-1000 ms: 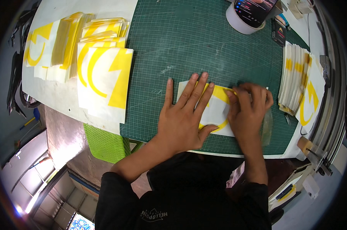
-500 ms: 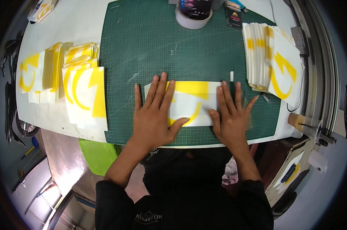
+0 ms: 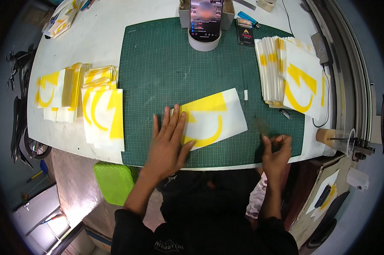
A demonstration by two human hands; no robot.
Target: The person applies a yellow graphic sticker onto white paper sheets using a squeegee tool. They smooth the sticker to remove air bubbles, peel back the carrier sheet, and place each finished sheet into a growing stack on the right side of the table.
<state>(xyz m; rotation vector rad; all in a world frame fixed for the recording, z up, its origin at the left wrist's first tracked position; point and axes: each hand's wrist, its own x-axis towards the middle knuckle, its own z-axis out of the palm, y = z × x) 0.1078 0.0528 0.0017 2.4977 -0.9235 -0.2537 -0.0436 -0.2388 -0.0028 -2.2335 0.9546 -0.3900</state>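
A white sheet with yellow printed shapes [image 3: 235,111] lies tilted on the green cutting mat [image 3: 158,55], its right end higher than its left. My left hand [image 3: 166,142] rests flat over the sheet's left end, fingers spread, hiding that edge. Off the sheet's lower right, near the mat's front edge, my right hand [image 3: 277,155] is raised with thumb and fingers drawn together. A faint, motion-smeared shape stands out above its fingertips; what it is cannot be made out. A small white strip [image 3: 246,94] lies on the mat beyond the sheet's right corner.
Stacks of similar yellow-and-white sheets stand at left [image 3: 102,114] and right [image 3: 302,80]. At the back, a phone [image 3: 205,19] leans in a round white holder beside a dark box [image 3: 245,34]. A cup of brown drink [image 3: 334,138] sits at the right edge.
My right hand has left the sheet, moving right and nearer me, its fingers closing. The sheet has turned, right end up and away. My left hand still presses its left end.
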